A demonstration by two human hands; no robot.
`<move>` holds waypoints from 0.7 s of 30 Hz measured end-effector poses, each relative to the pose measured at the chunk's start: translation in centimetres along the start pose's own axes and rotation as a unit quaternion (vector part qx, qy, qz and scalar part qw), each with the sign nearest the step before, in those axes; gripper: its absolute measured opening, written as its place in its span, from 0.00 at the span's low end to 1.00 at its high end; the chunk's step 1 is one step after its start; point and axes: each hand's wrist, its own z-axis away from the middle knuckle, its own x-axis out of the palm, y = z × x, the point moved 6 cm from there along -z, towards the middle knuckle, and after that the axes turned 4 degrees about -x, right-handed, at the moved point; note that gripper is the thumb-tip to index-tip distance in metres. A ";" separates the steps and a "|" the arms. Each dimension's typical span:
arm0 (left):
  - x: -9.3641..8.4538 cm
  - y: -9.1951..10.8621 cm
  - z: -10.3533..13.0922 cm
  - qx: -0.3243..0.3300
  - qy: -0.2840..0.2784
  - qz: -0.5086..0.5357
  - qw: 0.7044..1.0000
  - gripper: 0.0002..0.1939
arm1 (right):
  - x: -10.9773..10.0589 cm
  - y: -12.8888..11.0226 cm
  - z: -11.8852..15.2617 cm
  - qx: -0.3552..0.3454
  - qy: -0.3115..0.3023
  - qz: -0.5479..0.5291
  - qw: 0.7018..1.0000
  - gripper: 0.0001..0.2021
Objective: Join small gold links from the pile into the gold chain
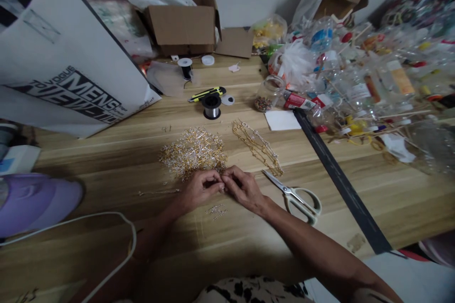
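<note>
My left hand (pixel 201 188) and my right hand (pixel 245 189) meet fingertip to fingertip at the near edge of a pile of gold and silver pieces (pixel 194 151). Both are pinched round something too small to make out. A thin chain (pixel 159 192) lies on the wood to the left of my left hand. Just below my hands sit a few short silver chain pieces (pixel 216 210). Gold and silver chains (pixel 258 147) are laid out beyond my right hand. Scissors (pixel 302 201) with pale handles rest to its right, blades partly open.
Behind the pile stand a wire spool (pixel 212 106), a yellow-black cutter (pixel 206 94) and a jar of beads (pixel 269 93). A black strip (pixel 343 182) crosses the table (pixel 142 161) before heaped plastic bottles (pixel 359 75). A white cable (pixel 124 220) curves at the left by a purple object (pixel 42 201).
</note>
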 end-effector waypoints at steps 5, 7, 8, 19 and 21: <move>0.0 -0.6 0.1 -0.027 -0.012 0.060 0.998 0.07 | 0.2 0.4 0.0 0.030 0.003 -0.041 0.999 0.09; -0.1 -0.7 0.1 -0.030 -0.013 0.076 0.997 0.08 | 0.3 0.6 0.0 0.040 -0.001 -0.053 0.998 0.10; -0.2 -0.7 0.1 -0.031 -0.011 0.082 0.996 0.09 | 0.3 0.7 0.0 0.043 -0.002 -0.057 0.997 0.10; -0.7 -0.4 0.2 -0.042 0.015 0.103 0.994 0.12 | 0.2 0.4 -0.4 0.042 -0.008 -0.061 0.997 0.11; -0.8 -0.3 0.2 -0.031 0.018 0.097 0.995 0.11 | 0.3 0.3 -0.4 0.038 -0.013 -0.060 0.997 0.11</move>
